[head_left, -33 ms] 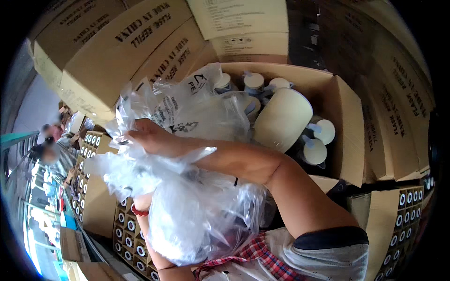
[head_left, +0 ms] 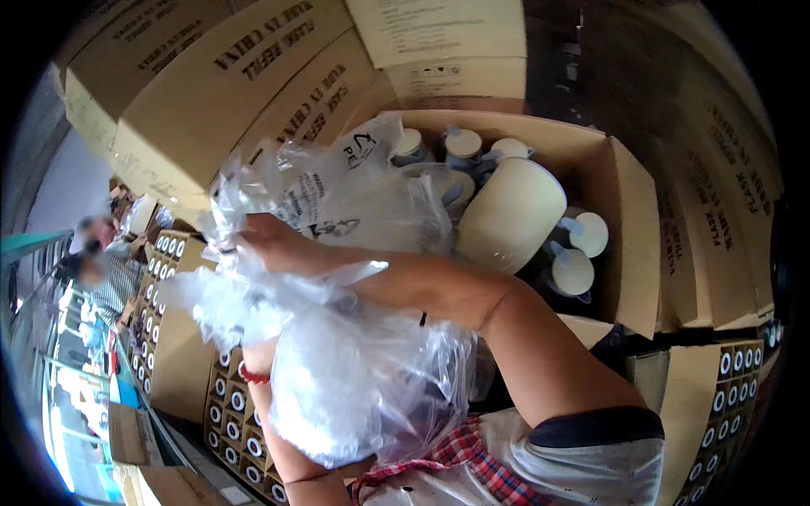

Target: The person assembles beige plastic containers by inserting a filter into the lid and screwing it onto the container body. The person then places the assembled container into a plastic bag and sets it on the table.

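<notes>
Plastic bags (head_left: 325, 392) bunch in my right hand (head_left: 274, 243).
Its fingers clamp them; for my left hand (head_left: 260, 357) (mostly hidden), I cannot tell.

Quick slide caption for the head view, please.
Right hand gripping clear plastic near an open carton of pale-topped containers, red bracelet on the left wrist.

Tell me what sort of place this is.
Likely a factory or warehouse packing area: big cartons stand around, a divided box holds rows of round-topped items, and an open box holds lidded containers.
</notes>
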Tool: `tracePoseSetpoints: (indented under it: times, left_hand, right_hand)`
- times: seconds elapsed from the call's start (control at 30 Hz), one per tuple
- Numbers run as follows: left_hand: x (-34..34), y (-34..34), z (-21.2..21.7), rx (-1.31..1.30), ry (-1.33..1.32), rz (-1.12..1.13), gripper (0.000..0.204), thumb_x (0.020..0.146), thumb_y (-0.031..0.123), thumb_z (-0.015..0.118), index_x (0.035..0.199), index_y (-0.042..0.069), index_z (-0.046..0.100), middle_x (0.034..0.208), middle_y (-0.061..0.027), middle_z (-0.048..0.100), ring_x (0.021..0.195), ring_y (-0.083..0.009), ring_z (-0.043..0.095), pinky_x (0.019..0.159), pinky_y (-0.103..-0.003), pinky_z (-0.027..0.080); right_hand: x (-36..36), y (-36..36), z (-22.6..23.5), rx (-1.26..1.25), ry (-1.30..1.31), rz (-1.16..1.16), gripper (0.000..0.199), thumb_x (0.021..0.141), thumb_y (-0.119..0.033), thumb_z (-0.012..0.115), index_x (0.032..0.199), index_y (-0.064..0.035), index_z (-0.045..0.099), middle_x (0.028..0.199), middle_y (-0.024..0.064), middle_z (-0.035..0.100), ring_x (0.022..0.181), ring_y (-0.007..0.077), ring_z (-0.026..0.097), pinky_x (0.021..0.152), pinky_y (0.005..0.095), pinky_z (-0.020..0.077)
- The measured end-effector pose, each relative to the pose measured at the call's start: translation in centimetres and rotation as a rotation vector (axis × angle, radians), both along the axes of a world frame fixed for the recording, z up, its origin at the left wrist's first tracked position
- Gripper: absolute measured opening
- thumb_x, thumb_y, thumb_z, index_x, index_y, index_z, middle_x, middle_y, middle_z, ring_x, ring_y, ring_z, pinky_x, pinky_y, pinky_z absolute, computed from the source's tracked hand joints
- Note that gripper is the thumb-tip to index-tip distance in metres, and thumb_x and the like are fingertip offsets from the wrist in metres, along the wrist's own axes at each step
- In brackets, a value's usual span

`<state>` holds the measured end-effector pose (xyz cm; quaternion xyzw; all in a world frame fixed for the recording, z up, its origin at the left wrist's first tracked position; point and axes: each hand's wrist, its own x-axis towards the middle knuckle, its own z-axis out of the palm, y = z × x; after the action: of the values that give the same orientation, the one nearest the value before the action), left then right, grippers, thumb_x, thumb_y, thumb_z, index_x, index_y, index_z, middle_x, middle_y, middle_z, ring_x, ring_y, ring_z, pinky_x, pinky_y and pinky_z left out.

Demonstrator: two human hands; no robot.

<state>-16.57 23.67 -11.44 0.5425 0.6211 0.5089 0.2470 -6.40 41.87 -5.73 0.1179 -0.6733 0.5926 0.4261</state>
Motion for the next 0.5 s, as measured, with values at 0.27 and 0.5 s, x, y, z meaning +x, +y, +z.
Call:
tracePoseSetpoints:
  times: [0.27, 0.5]
  left_hand:
    - [-3.0, 3.3, -6.4, 0.035, -0.358, 0.276, 0.054, 0.070, 0.009, 0.078, 0.119, 0.000, 0.056, 0.114, -0.0109, 0.061, 0.102, -0.0212, 0.059, 0.086, -0.035, 0.049]
    - [-1.1, 9.2, -6.3, 0.155, -0.487, 0.332, 0.051, 0.072, 0.010, 0.076, 0.119, 0.001, 0.056, 0.114, -0.0105, 0.061, 0.101, -0.0211, 0.059, 0.085, -0.035, 0.049]
  right_hand:
    - [-7.4, -1.7, -5.6, 0.352, 0.370, 0.086, 0.011, 0.096, -0.013, 0.044, 0.088, -0.0050, 0.045, 0.089, 0.0090, 0.042, 0.080, 0.0238, 0.041, 0.075, 0.0370, 0.0375]
    - [3.4, 1.0, -1.2, 0.508, -0.200, -0.295, 0.049, 0.088, -0.021, 0.065, 0.129, -0.0017, 0.049, 0.124, 0.0178, 0.055, 0.118, 0.0321, 0.051, 0.101, 0.0391, 0.0389]
